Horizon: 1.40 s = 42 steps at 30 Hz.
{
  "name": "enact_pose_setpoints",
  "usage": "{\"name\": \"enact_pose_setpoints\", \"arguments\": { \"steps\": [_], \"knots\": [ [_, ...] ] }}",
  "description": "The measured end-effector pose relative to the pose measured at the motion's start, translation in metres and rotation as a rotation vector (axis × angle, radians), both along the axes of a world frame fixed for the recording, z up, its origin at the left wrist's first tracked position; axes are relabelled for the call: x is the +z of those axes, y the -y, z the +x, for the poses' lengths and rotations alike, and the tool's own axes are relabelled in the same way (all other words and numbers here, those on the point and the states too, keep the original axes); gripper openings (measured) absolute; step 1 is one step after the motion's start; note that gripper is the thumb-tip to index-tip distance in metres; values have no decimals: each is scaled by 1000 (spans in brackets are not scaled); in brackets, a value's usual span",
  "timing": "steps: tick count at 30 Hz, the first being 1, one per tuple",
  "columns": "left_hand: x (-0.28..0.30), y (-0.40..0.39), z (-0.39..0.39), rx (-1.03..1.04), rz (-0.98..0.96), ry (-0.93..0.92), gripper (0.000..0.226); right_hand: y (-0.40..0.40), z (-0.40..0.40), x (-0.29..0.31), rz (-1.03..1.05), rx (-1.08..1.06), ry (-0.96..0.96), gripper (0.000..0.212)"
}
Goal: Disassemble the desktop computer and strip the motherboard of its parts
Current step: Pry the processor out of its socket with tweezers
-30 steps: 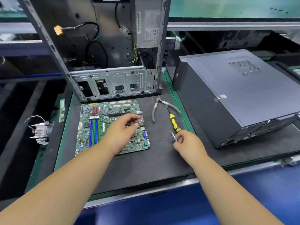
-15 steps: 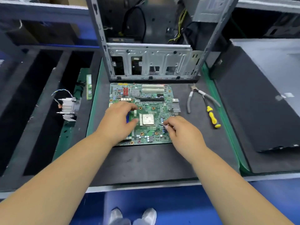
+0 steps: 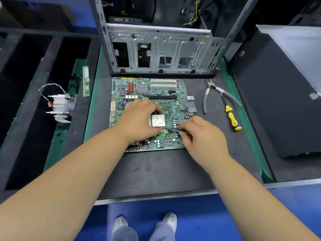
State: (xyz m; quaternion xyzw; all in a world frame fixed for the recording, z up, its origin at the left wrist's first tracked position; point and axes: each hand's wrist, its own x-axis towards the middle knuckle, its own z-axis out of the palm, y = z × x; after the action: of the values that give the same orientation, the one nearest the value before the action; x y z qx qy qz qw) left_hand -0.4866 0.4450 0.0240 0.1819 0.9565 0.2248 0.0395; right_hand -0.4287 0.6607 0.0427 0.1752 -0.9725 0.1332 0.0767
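A green motherboard (image 3: 163, 94) lies flat on the dark mat in front of the open computer case (image 3: 159, 51). At its middle sits a square silver processor (image 3: 157, 120). My left hand (image 3: 139, 120) rests on the board with its fingers curved around the processor's left side and thumb near its lower edge. My right hand (image 3: 199, 134) pinches thin metal tweezers (image 3: 171, 129), whose tip reaches the processor's lower right corner.
Grey-handled pliers (image 3: 215, 94) and a yellow-handled screwdriver (image 3: 231, 117) lie right of the board. A finned heatsink with fan wires (image 3: 60, 106) and a memory stick (image 3: 85, 80) lie at the left. A closed black computer tower (image 3: 281, 87) lies at the right.
The view has dropped and closed in on the board. My right hand carried the tweezers from the mat onto the board, to the processor. My left hand has shifted to the processor's left side.
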Motion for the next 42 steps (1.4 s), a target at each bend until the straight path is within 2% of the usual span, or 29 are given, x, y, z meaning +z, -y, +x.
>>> {"name": "enact_pose_setpoints", "arguments": {
  "steps": [5, 8, 10, 12, 14, 16, 20, 30, 32, 34, 35, 38, 42],
  "knots": [
    [-4, 4, 4, 12, 101, -7, 50, -4, -2, 2, 8, 17, -3, 15],
    [-4, 3, 3, 25, 119, 14, 46, -6, 1, 3, -117, -67, 29, 16],
    [-5, 3, 3, 34, 125, 14, 44, -9, -1, 3, -368, -192, 171, 18],
    [-4, 3, 4, 32, 109, 7, 43, -9, -6, 4, -746, -312, 468, 22],
    [0, 1, 5, 31, 83, 11, 42, -7, -12, 6, -1046, -328, 698, 28],
    [3, -1, 5, 30, 54, 25, 42, -7, -15, 6, -1198, -276, 794, 34],
    [4, -2, 5, 32, 27, 36, 42, -11, -16, 4, -1314, -246, 857, 40],
    [6, -4, 6, 74, 64, 46, 48, -11, -11, 3, -1353, -239, 887, 49],
    [10, -7, 13, 198, 225, -61, 48, -9, -10, 5, -1419, -213, 888, 49],
    [20, -16, 24, 373, 448, -128, 30, -5, -10, 8, -1515, -177, 882, 47],
    [25, -24, 30, 444, 578, -54, 21, -1, -9, 9, -1552, -162, 870, 44],
    [34, -52, 42, 575, 967, 304, 18, 13, -7, 9, -1571, -149, 808, 31],
    [35, -70, 44, 712, 1251, 388, 15, 25, -3, 5, -1481, -173, 711, 12]
  ]
}}
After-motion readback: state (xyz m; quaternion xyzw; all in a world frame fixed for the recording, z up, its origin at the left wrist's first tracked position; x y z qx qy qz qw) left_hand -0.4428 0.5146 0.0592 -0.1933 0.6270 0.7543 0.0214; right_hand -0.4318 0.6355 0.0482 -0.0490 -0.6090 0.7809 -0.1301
